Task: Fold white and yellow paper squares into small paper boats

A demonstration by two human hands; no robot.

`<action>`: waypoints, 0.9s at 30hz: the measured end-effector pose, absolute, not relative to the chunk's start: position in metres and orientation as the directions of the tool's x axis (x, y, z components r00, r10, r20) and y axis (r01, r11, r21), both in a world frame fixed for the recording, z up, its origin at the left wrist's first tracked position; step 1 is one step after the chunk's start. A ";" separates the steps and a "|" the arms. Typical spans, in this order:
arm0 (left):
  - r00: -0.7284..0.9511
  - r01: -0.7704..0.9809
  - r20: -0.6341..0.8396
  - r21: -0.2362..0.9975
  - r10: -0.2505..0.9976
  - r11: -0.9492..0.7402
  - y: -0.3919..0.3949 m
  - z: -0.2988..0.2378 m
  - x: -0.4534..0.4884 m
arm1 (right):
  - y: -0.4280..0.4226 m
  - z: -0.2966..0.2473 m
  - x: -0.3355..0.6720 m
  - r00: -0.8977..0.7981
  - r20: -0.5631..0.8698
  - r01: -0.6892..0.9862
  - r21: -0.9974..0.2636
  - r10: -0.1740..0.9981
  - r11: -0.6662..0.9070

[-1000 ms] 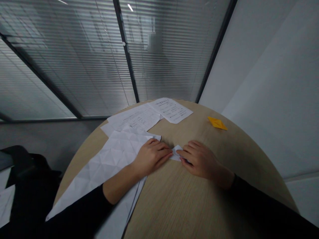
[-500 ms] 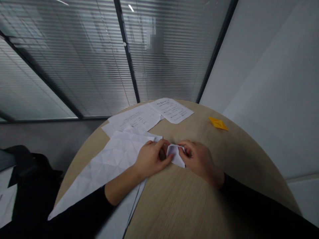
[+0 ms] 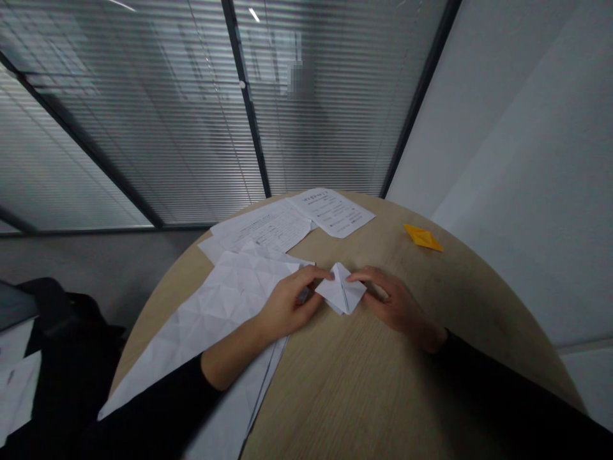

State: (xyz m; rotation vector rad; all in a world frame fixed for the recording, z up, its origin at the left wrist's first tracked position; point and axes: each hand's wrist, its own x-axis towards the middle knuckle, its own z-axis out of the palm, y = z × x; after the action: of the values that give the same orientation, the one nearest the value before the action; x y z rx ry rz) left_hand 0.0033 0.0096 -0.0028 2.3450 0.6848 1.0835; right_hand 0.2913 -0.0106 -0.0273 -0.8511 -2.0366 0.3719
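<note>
- While the small folded white paper sits on the round wooden table, a large creased white sheet lies left of it.
- The left hand is just left of the paper, fingers extended, the index tip touching it; whether it grips, I cannot tell.
- The right hand is just right of the paper, fingertips against it, grip equally unclear.
- A folded orange paper lies well to the right of the paper, and two printed sheets lie beyond it.

white folded paper, yellow-orange origami piece, pale oak-grain tabletop.
</note>
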 end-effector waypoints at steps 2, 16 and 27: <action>0.589 0.245 0.535 0.596 0.606 -0.765 0.010 -0.002 0.004 | -0.008 -0.028 0.297 -0.418 0.607 0.436 -0.518 0.676 0.736; 0.796 0.372 0.396 0.276 0.457 -0.886 0.009 -0.004 0.006 | -0.027 -0.026 0.316 -0.659 0.432 0.576 -0.235 0.615 0.783; 0.852 0.386 0.319 0.156 0.416 -0.909 0.009 -0.009 0.005 | -0.037 -0.035 0.310 -0.663 0.411 0.571 -0.262 0.625 0.778</action>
State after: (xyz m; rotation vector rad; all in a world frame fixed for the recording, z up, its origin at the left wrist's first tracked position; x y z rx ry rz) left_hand 0.0049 0.0087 -0.0087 2.9393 0.6383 0.5354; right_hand 0.3103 -0.0369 -0.0349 -0.8967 -2.4835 0.1507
